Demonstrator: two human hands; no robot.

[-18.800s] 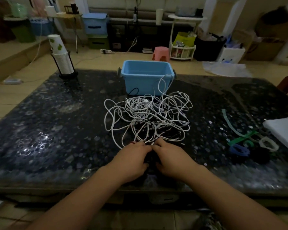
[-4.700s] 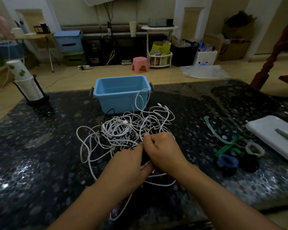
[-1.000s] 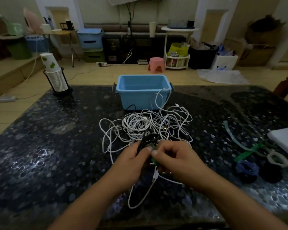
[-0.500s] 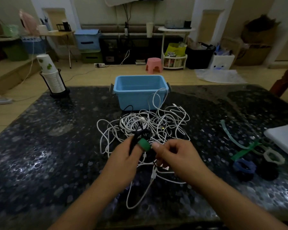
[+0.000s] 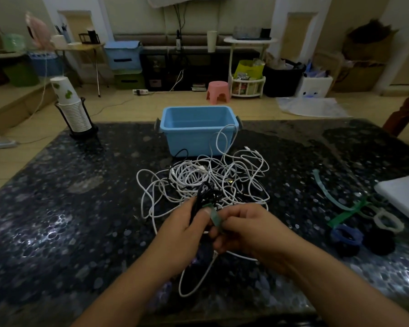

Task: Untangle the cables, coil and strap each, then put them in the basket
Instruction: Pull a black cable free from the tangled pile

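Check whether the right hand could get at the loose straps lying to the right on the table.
Probably yes, once freed. The right hand now pinches a green strap at the black cable; nothing lies between it and the loose straps on its side.

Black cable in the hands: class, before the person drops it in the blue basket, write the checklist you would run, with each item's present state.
1. Black cable gathered in the left hand: ok.
2. Green strap closed round it: not ok, the right hand pinches it.
3. Black cable clear of the white cable tangle: cannot tell.
4. Blue basket has room: ok.
5. White loop against the basket's front wall may snag: not ok.
6. Spare straps on the table: ok.
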